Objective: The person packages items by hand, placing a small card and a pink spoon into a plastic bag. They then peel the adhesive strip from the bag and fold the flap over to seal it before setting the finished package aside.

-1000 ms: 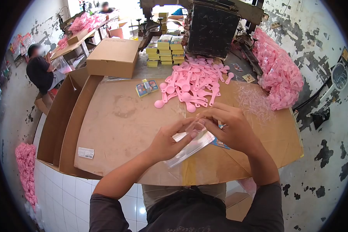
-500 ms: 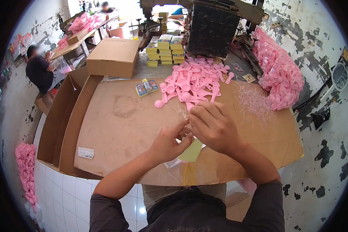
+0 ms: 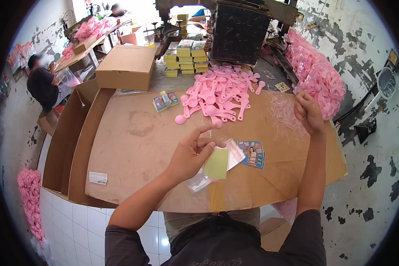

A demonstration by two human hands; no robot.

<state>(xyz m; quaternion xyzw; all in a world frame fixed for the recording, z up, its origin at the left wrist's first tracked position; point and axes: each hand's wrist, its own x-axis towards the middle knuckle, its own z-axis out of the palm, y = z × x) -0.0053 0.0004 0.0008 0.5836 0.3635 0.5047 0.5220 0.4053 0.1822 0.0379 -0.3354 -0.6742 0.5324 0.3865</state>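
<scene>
My left hand (image 3: 191,153) hovers over the near middle of the cardboard-topped table, index finger stretched out and thumb apart from it. No held thing shows between its fingers. Just below the thumb is a yellow-green card (image 3: 217,165), overlapping clear plastic packets and a white printed slip (image 3: 236,150). Blue picture cards (image 3: 252,155) lie to the right of these. Out to the right, my right hand (image 3: 309,113) is raised with closed fingers, beside a heap of thin clear plastic strips (image 3: 286,117). Whatever it pinches is too small to make out.
Pink measuring spoons (image 3: 217,95) are piled at the table's middle back, beside a banded card bundle (image 3: 166,102). Behind stand stacked card bundles (image 3: 185,55), a closed carton (image 3: 126,64) and a black machine (image 3: 239,33). Bagged pink spoons (image 3: 319,75) rise at right. A co-worker (image 3: 42,84) sits far left.
My right hand has swung away from my left, out to the right by the plastic strips. The yellow-green card, white slip and blue cards are now uncovered. My left hand's index finger has straightened.
</scene>
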